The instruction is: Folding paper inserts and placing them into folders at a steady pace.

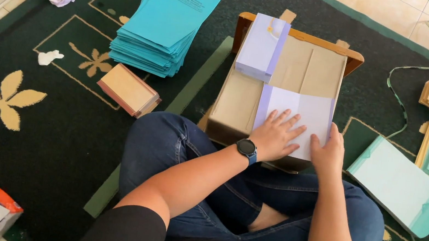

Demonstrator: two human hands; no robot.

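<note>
The left hand [277, 135] lies open and flat on a folded white paper sheet [303, 115] whose edge the right hand [327, 153] pinches, atop a brown cardboard box [239, 101], a pale lilac paper stack [262, 46] just beyond the fingers.

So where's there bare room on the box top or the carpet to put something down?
On the box, only the right rear, beside the lilac stack, is bare; the front is crowded by the white sheet under the left hand and right hand. On the carpet, a wide patch lies open left of the knee, below the brown packet and teal stack.
</note>
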